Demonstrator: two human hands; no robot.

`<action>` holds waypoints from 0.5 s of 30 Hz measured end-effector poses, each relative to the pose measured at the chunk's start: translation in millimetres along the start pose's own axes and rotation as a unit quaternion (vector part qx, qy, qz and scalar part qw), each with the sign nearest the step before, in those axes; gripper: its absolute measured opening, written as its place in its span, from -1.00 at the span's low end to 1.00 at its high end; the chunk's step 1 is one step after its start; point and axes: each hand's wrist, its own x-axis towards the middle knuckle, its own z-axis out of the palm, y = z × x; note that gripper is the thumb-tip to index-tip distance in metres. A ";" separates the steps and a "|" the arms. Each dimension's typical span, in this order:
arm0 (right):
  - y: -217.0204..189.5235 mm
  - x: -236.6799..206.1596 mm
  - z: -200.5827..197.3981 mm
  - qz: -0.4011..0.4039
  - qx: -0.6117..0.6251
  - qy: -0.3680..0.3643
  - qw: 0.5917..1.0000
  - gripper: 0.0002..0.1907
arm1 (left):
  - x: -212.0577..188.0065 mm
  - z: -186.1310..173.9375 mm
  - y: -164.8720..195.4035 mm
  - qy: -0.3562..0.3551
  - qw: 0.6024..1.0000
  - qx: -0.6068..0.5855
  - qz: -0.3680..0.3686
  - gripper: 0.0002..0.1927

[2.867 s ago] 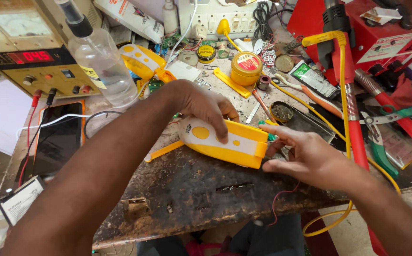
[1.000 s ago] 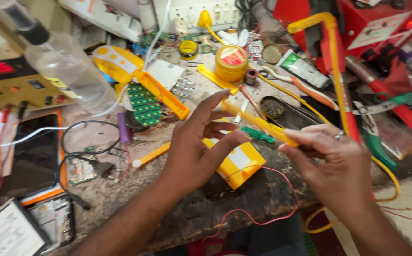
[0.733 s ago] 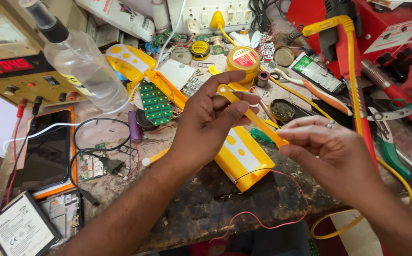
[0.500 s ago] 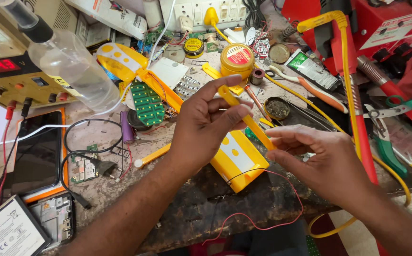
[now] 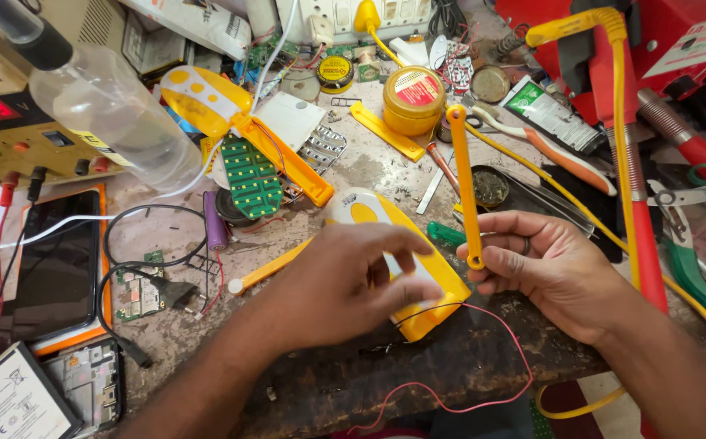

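Note:
My left hand (image 5: 351, 280) rests on a yellow and white plastic casing (image 5: 369, 213) lying at the workbench's near edge, fingers curled over its middle. My right hand (image 5: 544, 264) holds a long thin yellow plastic strip (image 5: 463, 175) upright, pinched at its lower end beside the casing. A red wire (image 5: 499, 325) loops from under the casing down past the bench edge. A green-handled tool (image 5: 444, 234) lies just behind the casing.
An opened yellow lamp with a green circuit board (image 5: 249, 175) lies behind, next to a clear plastic bottle (image 5: 113, 110). A round yellow tin (image 5: 414, 99), a power supply (image 5: 12, 130), a phone (image 5: 56, 272), a purple cell (image 5: 215, 219) and pliers (image 5: 678, 244) crowd the bench.
My left hand let go of the yellow strip and dropped onto the casing. My right hand now holds the strip alone, turned upright.

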 end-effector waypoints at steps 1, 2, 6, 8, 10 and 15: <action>-0.3 0.0 0.1 0.004 -0.012 -0.006 1.000 -0.60 | -3.4 -3.1 2.7 -0.009 0.999 0.016 0.029 -0.53; -0.3 -0.8 0.7 0.009 -0.024 -0.011 1.000 -0.60 | -6.9 -5.3 4.9 -0.020 0.998 0.031 0.058 -0.50; -0.1 -4.5 7.9 0.007 -0.091 -0.011 0.996 -0.60 | -15.2 -8.4 8.8 -0.031 0.981 0.067 0.178 -0.35; -1.7 -5.8 12.7 0.016 -0.123 0.007 0.992 -0.61 | -15.2 8.1 11.3 0.020 0.988 0.098 0.114 -0.29; -4.4 -7.2 17.9 0.020 -0.140 0.011 0.990 -0.61 | -17.7 29.9 13.3 0.081 0.986 0.130 0.067 -0.37; -8.0 -16.2 32.4 -0.016 -0.165 0.003 0.986 -0.58 | -28.2 63.3 5.2 0.214 0.965 0.132 0.077 -0.66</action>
